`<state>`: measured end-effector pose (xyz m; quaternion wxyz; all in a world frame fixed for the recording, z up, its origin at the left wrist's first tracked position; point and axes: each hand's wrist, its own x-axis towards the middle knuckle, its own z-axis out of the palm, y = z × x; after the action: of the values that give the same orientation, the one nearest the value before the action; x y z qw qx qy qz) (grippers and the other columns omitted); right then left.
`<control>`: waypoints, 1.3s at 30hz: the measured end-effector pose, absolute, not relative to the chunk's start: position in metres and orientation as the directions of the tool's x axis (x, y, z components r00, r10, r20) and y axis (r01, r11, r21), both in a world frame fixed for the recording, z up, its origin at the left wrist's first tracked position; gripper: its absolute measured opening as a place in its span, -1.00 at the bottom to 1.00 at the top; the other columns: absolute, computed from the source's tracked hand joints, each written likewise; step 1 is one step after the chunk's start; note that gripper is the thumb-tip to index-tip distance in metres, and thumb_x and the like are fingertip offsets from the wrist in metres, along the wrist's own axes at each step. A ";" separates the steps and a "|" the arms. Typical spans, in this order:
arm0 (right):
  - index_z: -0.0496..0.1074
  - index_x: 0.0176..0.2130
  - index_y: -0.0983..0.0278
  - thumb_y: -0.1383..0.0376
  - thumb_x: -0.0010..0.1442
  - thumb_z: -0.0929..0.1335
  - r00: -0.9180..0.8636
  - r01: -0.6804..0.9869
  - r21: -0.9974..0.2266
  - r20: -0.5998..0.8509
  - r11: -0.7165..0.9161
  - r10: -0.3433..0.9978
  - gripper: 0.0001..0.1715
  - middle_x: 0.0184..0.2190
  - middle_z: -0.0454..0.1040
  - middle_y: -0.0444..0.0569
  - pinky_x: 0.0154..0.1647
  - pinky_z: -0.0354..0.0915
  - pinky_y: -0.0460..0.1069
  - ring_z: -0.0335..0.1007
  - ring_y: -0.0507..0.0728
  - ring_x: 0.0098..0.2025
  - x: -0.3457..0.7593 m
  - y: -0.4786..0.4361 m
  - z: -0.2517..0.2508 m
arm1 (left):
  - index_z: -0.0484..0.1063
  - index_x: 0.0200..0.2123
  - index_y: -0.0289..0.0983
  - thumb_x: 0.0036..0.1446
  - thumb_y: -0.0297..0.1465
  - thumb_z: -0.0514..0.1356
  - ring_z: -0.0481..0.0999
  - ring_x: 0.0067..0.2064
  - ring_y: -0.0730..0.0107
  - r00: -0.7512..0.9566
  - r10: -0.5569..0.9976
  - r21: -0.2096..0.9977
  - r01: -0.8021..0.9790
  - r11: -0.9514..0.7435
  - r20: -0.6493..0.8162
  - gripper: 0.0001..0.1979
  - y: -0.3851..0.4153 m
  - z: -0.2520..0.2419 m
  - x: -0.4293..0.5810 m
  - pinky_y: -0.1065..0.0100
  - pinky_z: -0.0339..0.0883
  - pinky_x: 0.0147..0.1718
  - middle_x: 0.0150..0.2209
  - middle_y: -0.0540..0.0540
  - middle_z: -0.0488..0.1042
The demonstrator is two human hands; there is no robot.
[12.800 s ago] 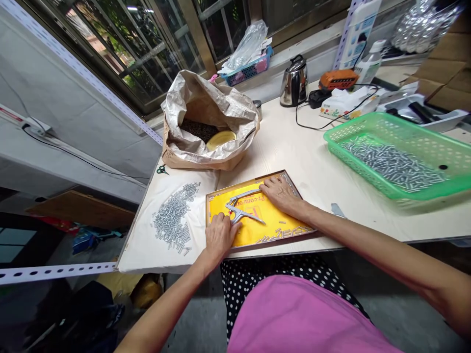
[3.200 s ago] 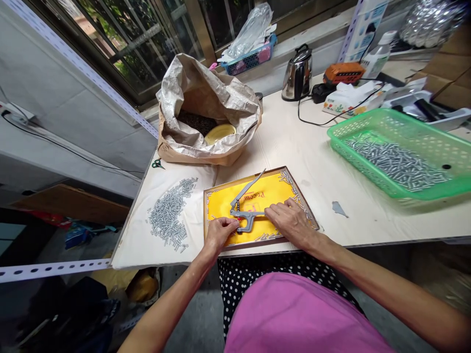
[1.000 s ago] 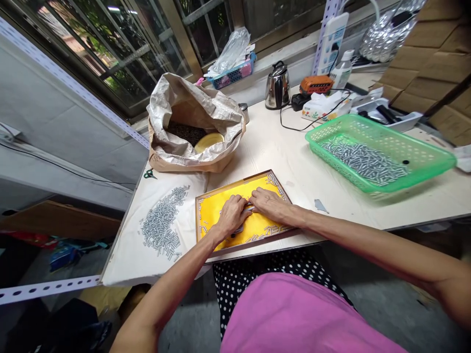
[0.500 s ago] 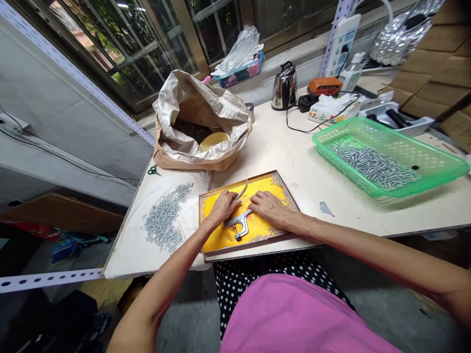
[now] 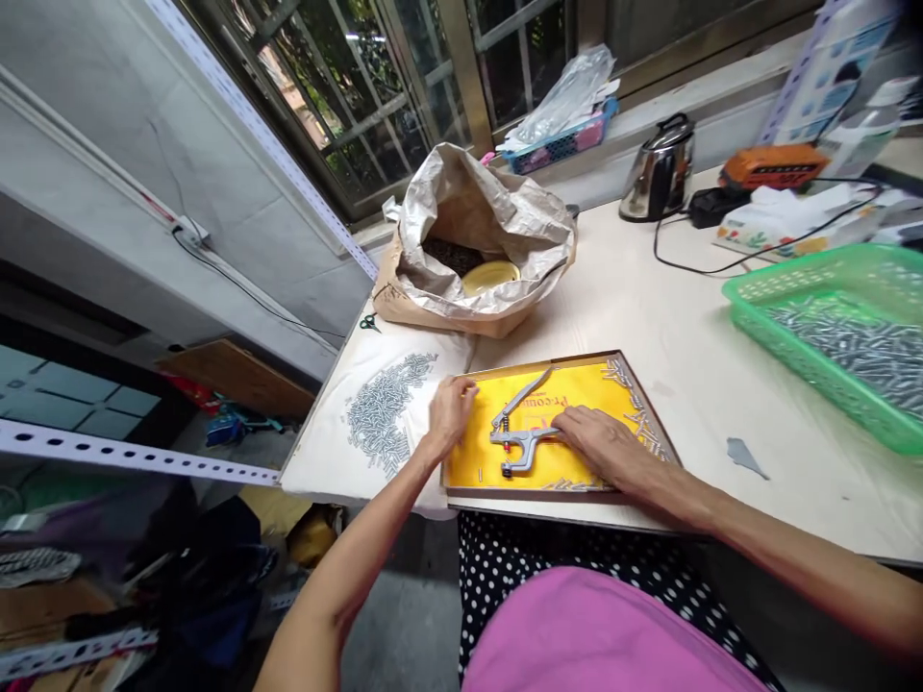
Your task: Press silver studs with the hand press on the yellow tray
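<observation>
A silver pair of snap pliers (image 5: 530, 447) lies over the yellow base of a shallow tray (image 5: 649, 411), its upper handle raised. My right hand (image 5: 602, 442) is closed round the end of the lower handle. At the tray's left edge is my left hand (image 5: 450, 418), thumb and fingers pinched together; anything between them is too small to make out. Short metal pins (image 5: 640, 423) lie along the tray's right and front sides, and a single pin (image 5: 480, 475) rests near its front left. Left of the tray, a pile of metal pins (image 5: 382, 408) spreads over white cloth.
Behind the tray stands an open sack (image 5: 461, 312) with dark contents and a yellow bowl (image 5: 491, 277). A green basket (image 5: 750, 312) of metal pins is at the right. Farther back are a kettle (image 5: 658, 168) and scissors (image 5: 369, 323). A grey scrap (image 5: 746, 457) lies right.
My left hand has moved off the pliers to the tray's left edge. My right hand has stayed at the lower handle. The camera view has turned left.
</observation>
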<state>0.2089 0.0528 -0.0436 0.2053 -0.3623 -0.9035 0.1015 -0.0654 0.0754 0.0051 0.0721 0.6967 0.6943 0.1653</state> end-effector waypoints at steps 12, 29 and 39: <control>0.35 -0.21 0.24 0.28 0.44 0.09 -0.451 0.766 -0.316 0.356 0.560 0.818 -0.68 -0.33 0.46 0.00 -0.28 0.17 0.06 0.40 0.16 -0.31 0.231 0.025 -0.056 | 0.52 -0.11 -0.24 0.33 -0.41 -0.02 0.31 -0.01 0.13 -0.067 0.998 -0.139 0.988 0.067 -0.001 -0.69 0.071 0.005 -0.190 0.26 0.23 -0.17 -0.12 -0.20 0.41; 0.35 -0.23 0.23 0.39 0.41 0.13 -0.428 0.797 -0.346 0.257 0.496 0.867 -0.73 -0.30 0.45 -0.01 -0.21 0.12 0.02 0.35 0.14 -0.29 0.225 0.022 -0.043 | 0.55 -0.27 -0.31 0.23 -0.28 0.14 0.51 -0.32 0.29 -0.207 0.978 0.387 0.904 0.183 0.022 -0.75 0.073 0.026 -0.140 0.34 0.34 -0.29 -0.30 -0.12 0.57; 0.37 -0.31 0.25 0.38 0.33 0.24 -0.469 0.807 -0.289 0.217 0.515 0.856 -0.82 -0.30 0.43 0.02 -0.20 0.08 0.03 0.27 0.18 -0.22 0.224 0.025 -0.034 | 0.56 -0.28 -0.24 0.29 -0.34 0.11 0.55 -0.20 0.25 0.281 0.960 0.426 0.870 -0.248 -0.014 -0.78 0.025 -0.013 -0.040 0.27 0.41 -0.14 -0.26 -0.15 0.57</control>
<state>0.2243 0.0250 -0.0339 0.1688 -0.4869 -0.8539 0.0733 -0.0399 0.0249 -0.0132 0.1786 0.7800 0.5865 0.1254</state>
